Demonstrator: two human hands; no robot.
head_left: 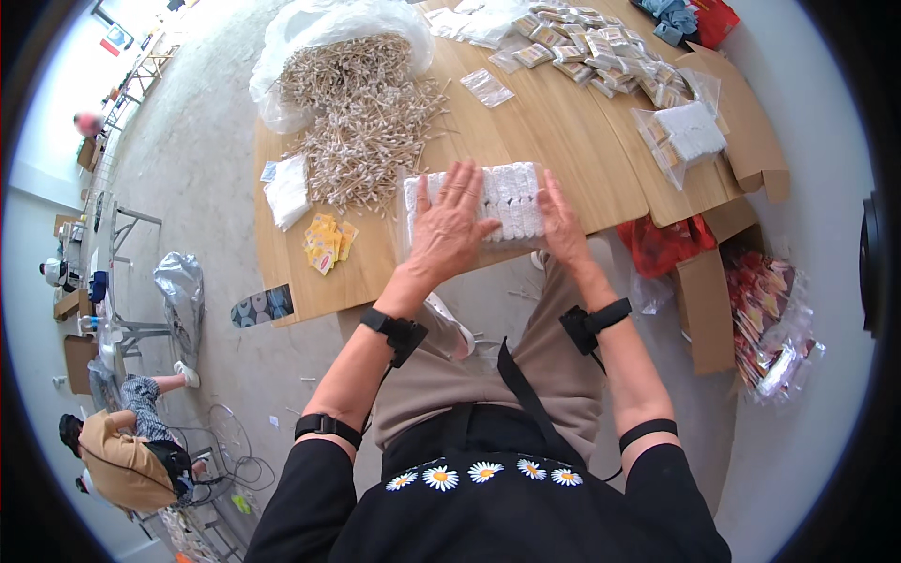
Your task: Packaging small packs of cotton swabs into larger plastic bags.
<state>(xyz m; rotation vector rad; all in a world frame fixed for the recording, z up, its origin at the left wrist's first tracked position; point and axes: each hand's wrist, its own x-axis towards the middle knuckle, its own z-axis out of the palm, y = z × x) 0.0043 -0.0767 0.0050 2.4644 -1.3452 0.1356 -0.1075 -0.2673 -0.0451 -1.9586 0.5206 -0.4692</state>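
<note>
A block of white cotton-swab bundles (511, 202) lies in a clear plastic bag at the table's near edge, in front of me. My left hand (449, 225) rests flat over its left part, fingers stretched and slightly spread. Against the right end lies my right hand (565, 225), its fingers extended and pointing away from me. Neither hand has its fingers wrapped round anything. The part of the block under my left palm is hidden. Just beyond, to the left, a heap of loose cotton swabs (361, 141) spills from a large clear bag (272, 98).
Yellow cards (328, 242), flat clear bags (287, 192) and a dark patterned object (263, 307) lie at left. Small packs (582, 47) pile up far right, near a bagged white block (690, 131). Cardboard boxes (704, 310) flank the table's right; a co-worker (127, 450) sits lower left.
</note>
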